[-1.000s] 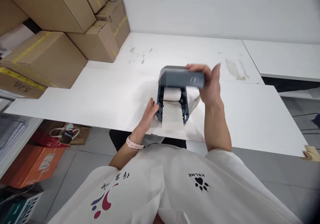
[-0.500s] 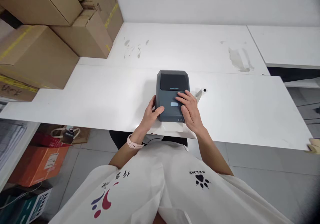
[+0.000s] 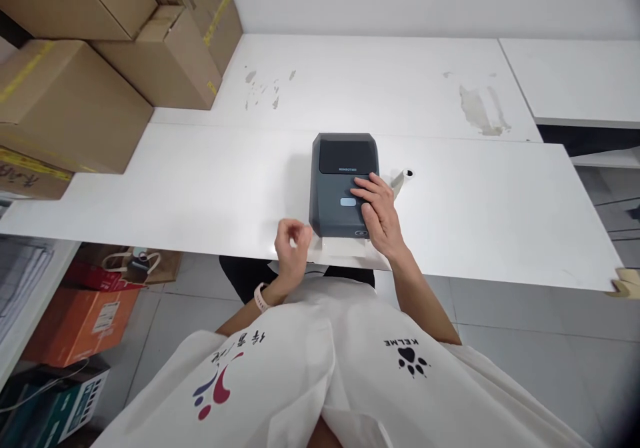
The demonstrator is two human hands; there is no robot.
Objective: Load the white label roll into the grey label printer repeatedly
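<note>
The printer (image 3: pixel 330 191) sits near the table's (image 3: pixel 200 188) front edge, open room leftward. The right hand (image 3: pixel 382 213) rests fingers apart on it; the left hand (image 3: pixel 293 248) curls closed beside it. The shirt (image 3: pixel 280 388) reads "KELME".

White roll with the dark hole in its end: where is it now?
In the head view, the white roll lies on the white table, right of the dark grey device and near the right hand.

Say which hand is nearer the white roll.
Right. The right hand rests on the printer, just left of the roll; the left hand is at the printer's near-left corner, farther off.
</note>
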